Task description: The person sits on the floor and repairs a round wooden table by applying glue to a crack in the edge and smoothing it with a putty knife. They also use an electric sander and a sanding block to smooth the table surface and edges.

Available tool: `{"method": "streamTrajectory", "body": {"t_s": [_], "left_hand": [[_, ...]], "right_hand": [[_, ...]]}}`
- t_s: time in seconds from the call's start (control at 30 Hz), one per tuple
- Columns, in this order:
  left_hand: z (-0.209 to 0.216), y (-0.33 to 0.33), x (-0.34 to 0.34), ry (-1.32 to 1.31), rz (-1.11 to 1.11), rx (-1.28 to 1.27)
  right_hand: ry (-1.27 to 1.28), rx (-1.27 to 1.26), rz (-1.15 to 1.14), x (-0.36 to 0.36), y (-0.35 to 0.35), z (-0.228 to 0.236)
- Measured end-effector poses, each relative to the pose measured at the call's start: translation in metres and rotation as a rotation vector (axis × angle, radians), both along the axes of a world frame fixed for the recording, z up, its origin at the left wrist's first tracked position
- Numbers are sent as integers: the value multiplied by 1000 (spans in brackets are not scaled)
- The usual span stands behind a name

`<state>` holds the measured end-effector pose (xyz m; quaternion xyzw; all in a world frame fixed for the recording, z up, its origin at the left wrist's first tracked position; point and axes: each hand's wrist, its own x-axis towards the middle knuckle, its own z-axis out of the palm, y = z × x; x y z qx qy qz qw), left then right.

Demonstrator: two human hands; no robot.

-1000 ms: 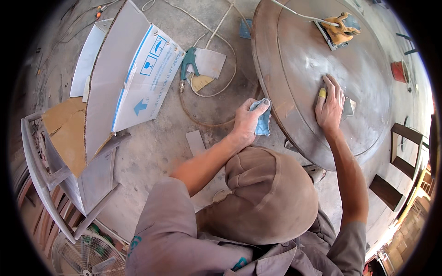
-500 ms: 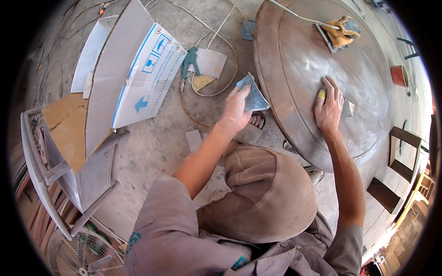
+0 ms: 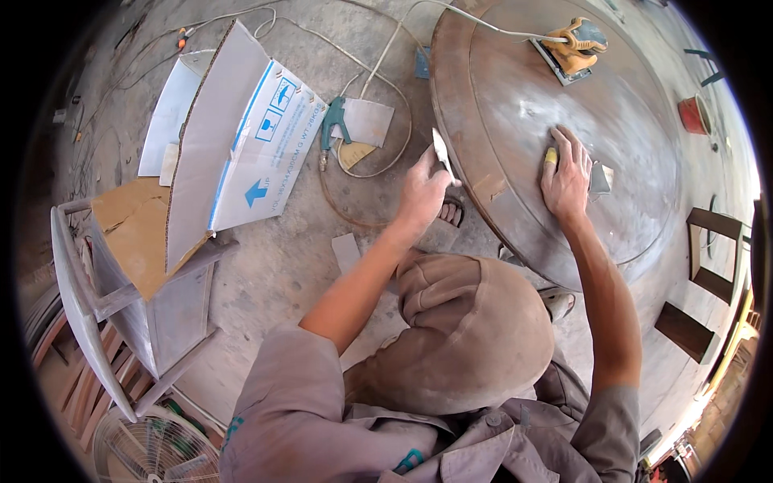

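My left hand [image 3: 423,196] pinches a folded sheet of sandpaper [image 3: 444,157] just off the near left rim of a large round wooden tabletop [image 3: 503,105]. The sheet is seen nearly edge-on, a pale thin strip. On the dusty, whitish tabletop my right hand [image 3: 568,179] lies flat, fingers stretched out, with a yellow wrap on one finger. Close beside that hand rests a small grey folded piece [image 3: 601,179], perhaps also sandpaper. A yellow corded sander [image 3: 573,50] sits toward the far side of the tabletop.
Left on the floor stand an opened cardboard box [image 3: 262,161] and a wooden chair [image 3: 153,310]. A green air blow gun [image 3: 335,121] with its hose lies between box and tabletop. A fan [image 3: 153,447] is at lower left, a red bucket [image 3: 693,115] at right.
The sandpaper in my left hand has turned from showing its blue-grey face to nearly edge-on. My right hand stays flat on the tabletop. The whole view has shifted slightly.
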<state>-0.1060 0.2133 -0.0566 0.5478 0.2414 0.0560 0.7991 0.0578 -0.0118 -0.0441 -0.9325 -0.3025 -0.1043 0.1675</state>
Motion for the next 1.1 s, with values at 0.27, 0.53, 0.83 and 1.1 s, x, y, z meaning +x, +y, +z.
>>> {"method": "streamTrajectory", "body": {"t_s": [0.27, 0.53, 0.83, 1.1], "left_hand": [[-7, 4, 14, 59, 137, -251], [-20, -41, -14, 176, 272, 0], [-14, -30, 45, 8, 296, 389], [-18, 7, 72, 30, 256, 535]], "right_hand": [[-30, 50, 11, 2, -1, -3], [-37, 43, 22, 2, -1, -2], [-4, 20, 6, -2, 0, 0], [-14, 29, 12, -6, 6, 5]]}}
